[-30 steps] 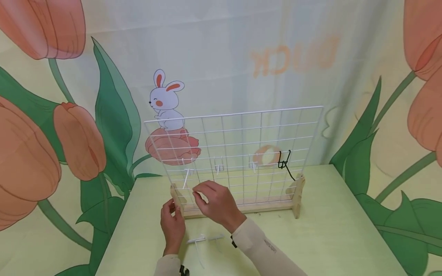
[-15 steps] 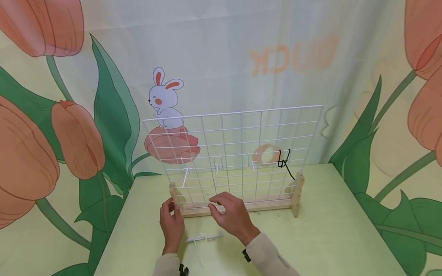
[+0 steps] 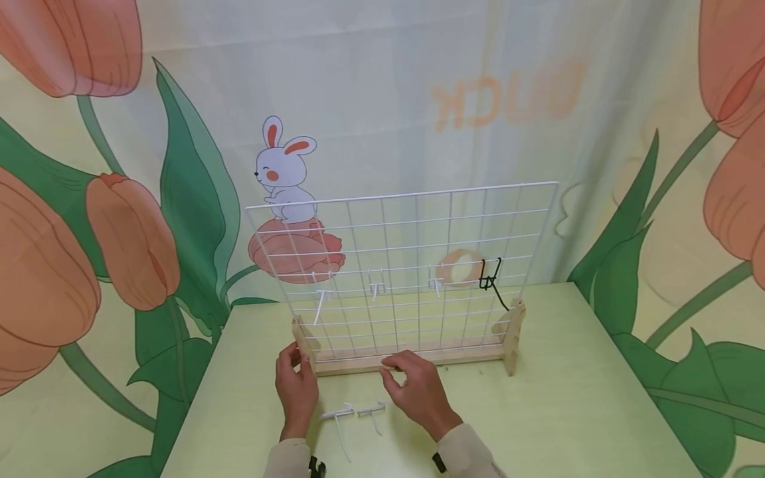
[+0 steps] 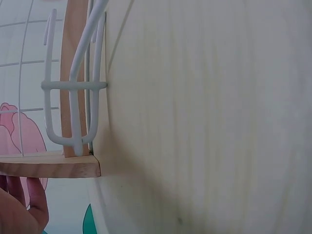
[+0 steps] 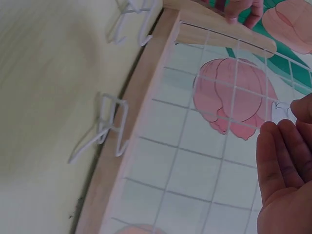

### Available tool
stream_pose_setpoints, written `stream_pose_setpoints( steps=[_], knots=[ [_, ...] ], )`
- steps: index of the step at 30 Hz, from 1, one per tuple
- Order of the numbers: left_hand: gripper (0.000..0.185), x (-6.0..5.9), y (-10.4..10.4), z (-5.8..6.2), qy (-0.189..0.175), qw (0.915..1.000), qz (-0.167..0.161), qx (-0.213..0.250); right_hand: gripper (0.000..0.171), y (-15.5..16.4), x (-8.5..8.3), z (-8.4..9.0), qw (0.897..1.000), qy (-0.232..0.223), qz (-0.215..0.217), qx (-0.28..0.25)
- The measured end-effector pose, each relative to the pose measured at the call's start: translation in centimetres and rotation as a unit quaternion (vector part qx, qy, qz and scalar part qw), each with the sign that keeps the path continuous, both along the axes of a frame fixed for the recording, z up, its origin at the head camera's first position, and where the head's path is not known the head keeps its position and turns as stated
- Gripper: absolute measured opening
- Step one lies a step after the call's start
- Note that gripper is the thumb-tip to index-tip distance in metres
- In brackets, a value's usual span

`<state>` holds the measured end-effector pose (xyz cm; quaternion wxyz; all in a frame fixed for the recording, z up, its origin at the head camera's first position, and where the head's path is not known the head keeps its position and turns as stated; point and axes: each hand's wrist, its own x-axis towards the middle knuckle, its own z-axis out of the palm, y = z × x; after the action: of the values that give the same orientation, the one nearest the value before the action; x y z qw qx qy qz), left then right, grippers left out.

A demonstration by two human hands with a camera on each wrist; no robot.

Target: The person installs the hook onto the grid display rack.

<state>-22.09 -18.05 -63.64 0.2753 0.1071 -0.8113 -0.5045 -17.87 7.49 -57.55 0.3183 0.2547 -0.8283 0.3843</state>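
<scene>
At the lower centre of the head view I am seeing two loose white wire hooks (image 3: 354, 413) lying on the pale green table (image 3: 568, 398), not yet hung. My right hand (image 3: 418, 392) is hovering just beside them, fingers loosely bent and holding nothing. My left hand (image 3: 297, 385) is gripping the wooden left foot (image 3: 303, 342) of the white wire grid panel (image 3: 400, 265). Farther up, three white hooks and one black hook (image 3: 491, 282) are already hanging. Compared with one second ago, the right hand is coming down from the grid, lower and more to the right.
</scene>
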Motion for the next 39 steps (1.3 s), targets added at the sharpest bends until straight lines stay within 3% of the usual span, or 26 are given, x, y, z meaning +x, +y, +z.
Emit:
stream_pose_setpoints(
  steps=[5, 10, 15, 20, 33, 39],
  knots=[
    [0.033, 0.0, 0.0, 0.1, -0.003, 1.0, 0.005, -0.003, 0.018, 1.0, -0.2, -1.5, 1.0, -0.007, -0.015, -0.002],
    [0.033, -0.1, 0.1, 0.1, -0.006, 0.9999, 0.008, -0.004, 0.019, 2.0, -0.3, -3.4, 0.998, -0.06, -0.03, -0.006],
    [0.032, -0.1, 0.2, 0.1, -0.004, 0.9999, 0.008, -0.005, 0.02, 3.0, -0.1, -5.0, 0.989, -0.129, -0.057, -0.042],
    [0.032, 0.0, 0.0, 0.1, -0.005, 1.0, 0.005, -0.006, 0.02, 3.8, -0.2, -6.3, 0.982, -0.162, -0.077, -0.05],
    [0.033, -0.2, -0.3, 0.0, -0.002, 0.9999, -0.004, -0.011, 0.018, 4.2, -1.2, -7.8, 0.955, -0.277, -0.101, -0.024],
    [0.033, -0.1, -0.4, -0.2, -0.012, 0.9999, -0.005, -0.004, 0.013, 3.6, -1.8, -8.0, 0.951, -0.29, -0.109, 0.006]
  ],
)
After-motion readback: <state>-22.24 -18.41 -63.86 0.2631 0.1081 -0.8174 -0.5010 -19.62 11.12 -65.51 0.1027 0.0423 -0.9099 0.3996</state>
